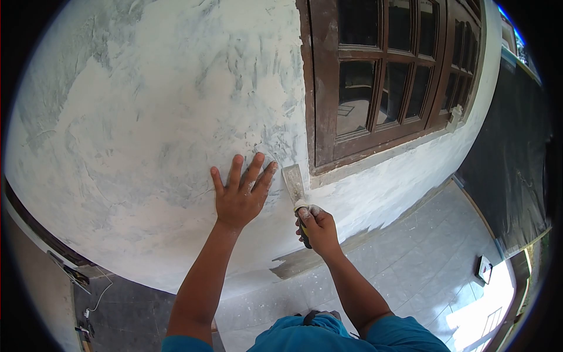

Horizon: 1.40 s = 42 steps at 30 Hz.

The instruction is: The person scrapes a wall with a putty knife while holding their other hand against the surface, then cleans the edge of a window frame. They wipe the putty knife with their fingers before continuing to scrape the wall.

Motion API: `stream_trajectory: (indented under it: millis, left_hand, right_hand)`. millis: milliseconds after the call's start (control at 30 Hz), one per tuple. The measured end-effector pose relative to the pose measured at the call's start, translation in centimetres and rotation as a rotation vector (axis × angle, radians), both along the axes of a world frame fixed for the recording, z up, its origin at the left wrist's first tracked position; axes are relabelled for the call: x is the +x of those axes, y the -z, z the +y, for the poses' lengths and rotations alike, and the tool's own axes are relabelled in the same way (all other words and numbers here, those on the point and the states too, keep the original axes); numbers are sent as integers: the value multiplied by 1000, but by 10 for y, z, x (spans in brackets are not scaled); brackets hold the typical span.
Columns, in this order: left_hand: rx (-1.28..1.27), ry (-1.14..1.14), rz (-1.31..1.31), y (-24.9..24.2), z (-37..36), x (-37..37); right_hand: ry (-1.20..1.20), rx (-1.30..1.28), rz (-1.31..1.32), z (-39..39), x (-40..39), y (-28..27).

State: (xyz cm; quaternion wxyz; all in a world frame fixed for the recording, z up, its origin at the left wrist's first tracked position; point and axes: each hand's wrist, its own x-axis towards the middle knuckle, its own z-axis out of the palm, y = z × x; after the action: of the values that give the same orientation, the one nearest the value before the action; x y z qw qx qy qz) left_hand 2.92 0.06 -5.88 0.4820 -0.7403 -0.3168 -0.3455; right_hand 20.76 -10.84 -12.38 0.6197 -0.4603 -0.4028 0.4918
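Note:
My right hand is wrapped round the dark handle of a putty knife, whose flat blade points up against the wall beside the lower left corner of the window frame. To its left, my left hand lies with fingers spread on the plastered wall. White specks of plaster dot the fingers of both hands. Patchy white and grey coating covers the wall. The brown wooden window has several glass panes.
Grey floor tiles spattered with white run below the wall. A dark sheet stands at the right, with a small white-and-black object on the floor near it. A white cable hangs at the lower left.

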Motion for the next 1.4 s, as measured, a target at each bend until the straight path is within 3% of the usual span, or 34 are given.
stream_trajectory:
  millis: [267,433,800,933,1167,1400]
  left_hand:
    - [20,14,-7,0,1,0]
    - [-8,23,-20,0,-3,1]
    - [-39,-3,-97,12,-2,11]
    - [-49,-17,-116,14,-2,13]
    - [-54,3,-112,16,-3,11]
    - [-45,1,-122,20,-2,12]
  right_hand:
    - [0,8,6,-2,5,-35]
    - [4,-39,56,0,6,1]
    - [-92,1,43,5,20,-10]
    - [-115,33,107,14,11,-46]
    - [-101,26,71,12,17,2]
    - [-104,-26,126,3,14,-40]
